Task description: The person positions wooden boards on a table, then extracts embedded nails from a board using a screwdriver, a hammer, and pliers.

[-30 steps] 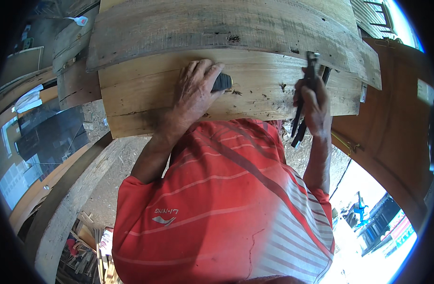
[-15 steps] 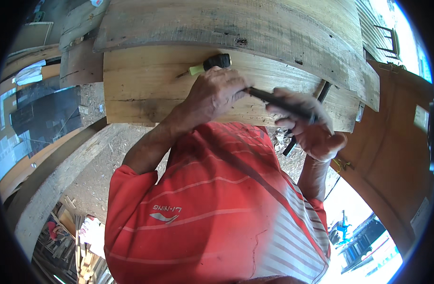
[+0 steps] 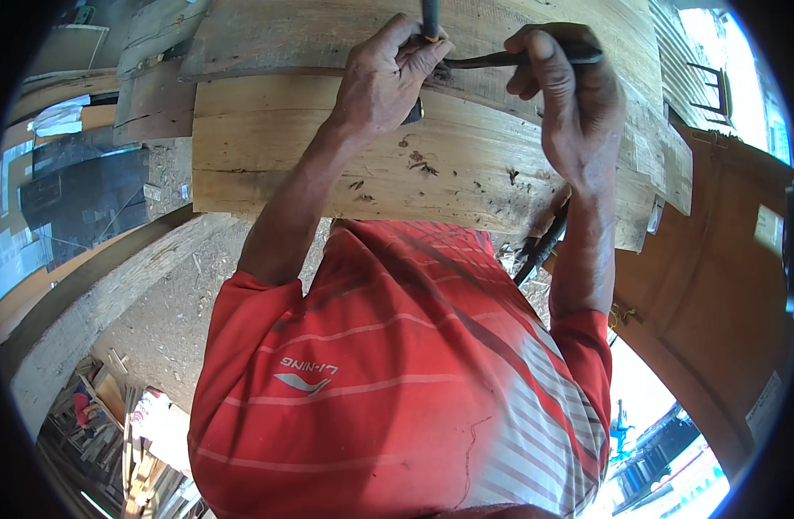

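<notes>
Sawdust-strewn ground lies nearest, below your red striped shirt (image 3: 388,381). Beyond it, pale rough-sawn wooden planks (image 3: 327,156) look stiff, heavy and splintery. Farthest up, your left hand (image 3: 384,78) closes around a dark upright tool shaft (image 3: 430,17), and your right hand (image 3: 570,95) grips a thin dark metal bar (image 3: 488,60) (possibly a chisel); hold it mid-shank.
</notes>
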